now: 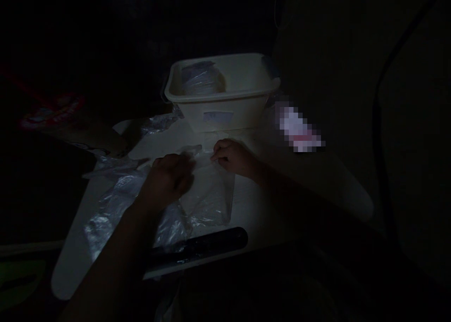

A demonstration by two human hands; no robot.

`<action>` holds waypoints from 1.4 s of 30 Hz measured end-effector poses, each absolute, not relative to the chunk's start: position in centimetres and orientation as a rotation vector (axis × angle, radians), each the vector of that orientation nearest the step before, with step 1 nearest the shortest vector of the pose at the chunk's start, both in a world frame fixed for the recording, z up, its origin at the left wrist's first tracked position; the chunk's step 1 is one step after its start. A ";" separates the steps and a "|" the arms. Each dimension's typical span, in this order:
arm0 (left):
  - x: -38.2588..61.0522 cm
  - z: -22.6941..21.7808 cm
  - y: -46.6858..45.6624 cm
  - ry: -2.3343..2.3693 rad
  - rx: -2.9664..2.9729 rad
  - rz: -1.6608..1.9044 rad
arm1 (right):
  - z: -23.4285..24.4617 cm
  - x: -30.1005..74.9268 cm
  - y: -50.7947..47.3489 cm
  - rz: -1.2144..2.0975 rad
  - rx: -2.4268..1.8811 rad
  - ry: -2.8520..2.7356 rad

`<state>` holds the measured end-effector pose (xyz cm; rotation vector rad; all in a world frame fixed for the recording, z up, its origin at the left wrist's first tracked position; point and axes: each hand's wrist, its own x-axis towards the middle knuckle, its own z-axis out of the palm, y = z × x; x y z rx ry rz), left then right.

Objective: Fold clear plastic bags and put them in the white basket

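Observation:
The scene is very dark. A clear plastic bag (211, 195) lies flat on a pale table top (268, 204). My left hand (169, 179) rests on the bag's left part with its fingers curled at the bag's top edge. My right hand (230, 157) pinches the top edge of the same bag, fingers closed. More crumpled clear plastic bags (109, 209) lie to the left under my left forearm.
A cream plastic tub (225, 99) stands just behind my hands with a clear-wrapped bundle (200, 78) inside. A dark long bar-shaped object (200, 249) lies along the table's near edge. A blurred-out item (299, 129) sits at the right.

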<state>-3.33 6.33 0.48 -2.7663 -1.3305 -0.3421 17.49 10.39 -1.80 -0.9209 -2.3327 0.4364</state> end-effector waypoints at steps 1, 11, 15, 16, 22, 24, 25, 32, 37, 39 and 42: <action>-3.3 0.6 6.2 -1.321 -2.766 -0.317 | -1.8 17.5 10.4 0.438 -0.917 -2.334; -3.8 0.8 5.9 -1.377 -2.711 -0.391 | -1.8 17.5 10.4 0.426 -0.905 -2.315; -4.1 -0.2 6.4 -1.349 -2.733 -0.506 | -1.8 17.5 10.4 0.420 -0.907 -2.312; -4.0 -0.4 6.4 -1.358 -2.714 -0.513 | -1.8 17.4 10.4 0.423 -0.910 -2.311; -2.8 0.0 5.8 -1.419 -2.536 -0.333 | -1.6 17.5 10.3 0.444 -0.921 -2.306; -2.5 0.3 5.7 -1.435 -2.490 -0.243 | -1.5 17.5 10.3 0.446 -0.909 -2.310; -2.4 0.4 5.7 -1.434 -2.481 -0.213 | -1.5 17.5 10.3 0.446 -0.903 -2.313; -2.4 0.1 5.7 -1.429 -2.428 -0.236 | -1.8 17.4 10.4 0.458 -0.918 -2.312; -2.4 0.2 5.5 -1.437 -2.412 -0.258 | -2.0 17.5 10.4 0.465 -0.908 -2.301; -2.5 0.2 5.5 -1.461 -2.409 -0.232 | -2.0 17.5 10.4 0.460 -0.893 -2.310; -2.6 0.2 5.6 -1.457 -2.432 -0.213 | -1.9 17.5 10.5 0.443 -0.891 -2.322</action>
